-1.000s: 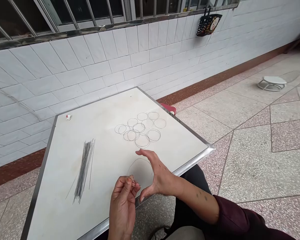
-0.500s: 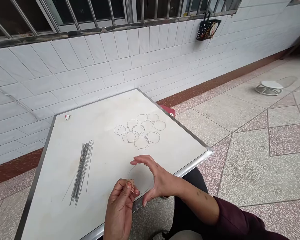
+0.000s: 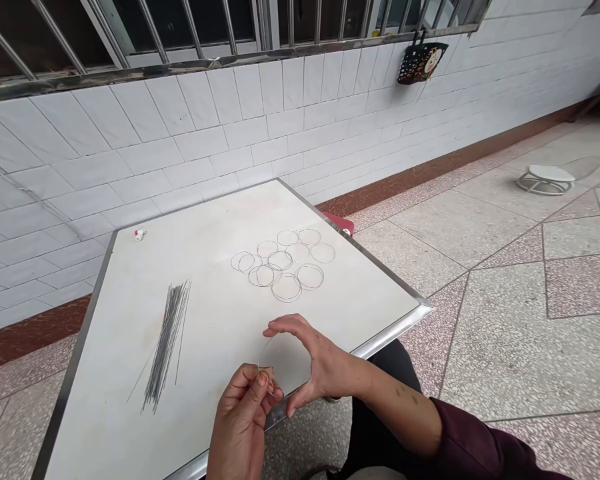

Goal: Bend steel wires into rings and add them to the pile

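Lowered, right hand [image 3: 324, 359] spreads around wire ring [image 3: 263, 347]: light, springy, I judge, best held where left hand [image 3: 244, 408] pinches.

The ring [image 3: 265, 343] I hold is thin, smooth metal wire with a faint shine; the straight wires [image 3: 165, 347] look like matt grey metal. My table [image 3: 220, 320] is smooth and softly glossy, its rim [image 3: 395, 331] silvery metal. My sleeve [image 3: 473, 433] is cloth, the wall [image 3: 250, 137] glazed tile, the floor [image 3: 500, 327] speckled stone, the basket [image 3: 416, 65] plastic.
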Demonstrator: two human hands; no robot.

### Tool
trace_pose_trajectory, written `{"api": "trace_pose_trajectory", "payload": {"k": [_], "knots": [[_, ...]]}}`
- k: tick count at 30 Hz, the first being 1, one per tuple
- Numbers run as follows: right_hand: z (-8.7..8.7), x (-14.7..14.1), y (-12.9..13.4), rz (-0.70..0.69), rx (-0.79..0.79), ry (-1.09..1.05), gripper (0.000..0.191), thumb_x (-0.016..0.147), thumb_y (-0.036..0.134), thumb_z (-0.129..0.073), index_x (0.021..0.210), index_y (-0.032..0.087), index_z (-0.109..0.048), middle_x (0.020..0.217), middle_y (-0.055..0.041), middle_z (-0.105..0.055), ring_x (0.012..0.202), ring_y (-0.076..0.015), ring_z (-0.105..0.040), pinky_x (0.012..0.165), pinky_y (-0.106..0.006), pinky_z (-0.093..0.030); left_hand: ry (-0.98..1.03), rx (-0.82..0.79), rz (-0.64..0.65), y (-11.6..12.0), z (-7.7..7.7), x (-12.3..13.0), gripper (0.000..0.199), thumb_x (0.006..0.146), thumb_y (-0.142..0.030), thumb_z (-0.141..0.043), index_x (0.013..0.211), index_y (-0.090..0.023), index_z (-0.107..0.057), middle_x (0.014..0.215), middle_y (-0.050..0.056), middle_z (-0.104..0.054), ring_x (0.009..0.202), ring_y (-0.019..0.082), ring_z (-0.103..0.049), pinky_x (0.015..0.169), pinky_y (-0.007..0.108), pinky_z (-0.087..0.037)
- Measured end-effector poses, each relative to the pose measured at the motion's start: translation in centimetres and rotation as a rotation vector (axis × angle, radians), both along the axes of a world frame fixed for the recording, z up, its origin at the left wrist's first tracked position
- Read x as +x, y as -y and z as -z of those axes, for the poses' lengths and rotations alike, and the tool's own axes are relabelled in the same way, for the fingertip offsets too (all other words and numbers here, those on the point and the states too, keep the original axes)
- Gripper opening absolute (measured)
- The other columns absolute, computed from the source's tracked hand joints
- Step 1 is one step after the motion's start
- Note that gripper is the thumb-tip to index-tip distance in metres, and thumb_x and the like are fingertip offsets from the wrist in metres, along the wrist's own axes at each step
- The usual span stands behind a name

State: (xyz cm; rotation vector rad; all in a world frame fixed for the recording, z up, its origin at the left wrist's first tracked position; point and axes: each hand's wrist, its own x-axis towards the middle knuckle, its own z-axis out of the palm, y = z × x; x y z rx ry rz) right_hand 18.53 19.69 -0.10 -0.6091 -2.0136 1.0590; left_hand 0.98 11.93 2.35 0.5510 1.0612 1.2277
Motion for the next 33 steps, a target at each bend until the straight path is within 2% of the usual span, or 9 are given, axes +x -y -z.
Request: {"api": "trace_pose_trajectory", "payload": {"k": [4,10,18,33], "knots": [[-0.1,0.2,-0.1,-0.046,-0.01,-0.014,0.107,0.057,0.042,-0.092,0.144,0.029,-0.03,0.136,-0.0099,-0.049,0.128,-0.0251,-0.046,0.111,-0.042,-0.037,0.005,-0.025,0.001,0.0,-0.1,0.0,0.018,0.076,-0.033,-0.078,0.071,-0.02,-0.067,0.075,0.001,-0.059,0.071,0.015,-0.057,0.069,0.029,-0.049],[-0.2,0.5,-0.5,-0.055,0.018,-0.001,0.097,0.061,0.042,-0.09,0.14,0.025,-0.037,0.132,-0.0104,-0.053,0.129,-0.0254,-0.043,0.111,-0.043,-0.036,0.004,-0.049,0.025,-0.1,-0.3,0.0,0.02,0.073,-0.032,-0.08,0.068,-0.02,-0.065,0.075,0.001,-0.061,0.074,0.017,-0.059,0.076,0.031,-0.05],[-0.1,0.6,-0.9,-0.127,0.037,-0.009,0.11,0.06,0.037,-0.09,0.147,0.029,-0.023,0.135,-0.0099,-0.052,0.13,-0.0242,-0.042,0.11,-0.042,-0.035,-0.026,-0.039,0.077,-0.2,0.2,0.0,0.019,0.074,-0.034,-0.079,0.069,-0.02,-0.067,0.075,0.001,-0.061,0.073,0.017,-0.058,0.076,0.031,-0.049],[-0.3,0.8,-1.1,-0.123,0.053,0.036,0.09,0.061,0.032,-0.087,0.138,0.027,-0.041,0.131,-0.0081,-0.056,0.132,-0.0248,-0.042,0.11,-0.042,-0.036,-0.032,-0.028,0.056,-0.1,0.5,0.0,0.019,0.075,-0.032,-0.078,0.067,-0.02,-0.066,0.073,0.002,-0.062,0.075,0.018,-0.059,0.075,0.031,-0.049]]}}
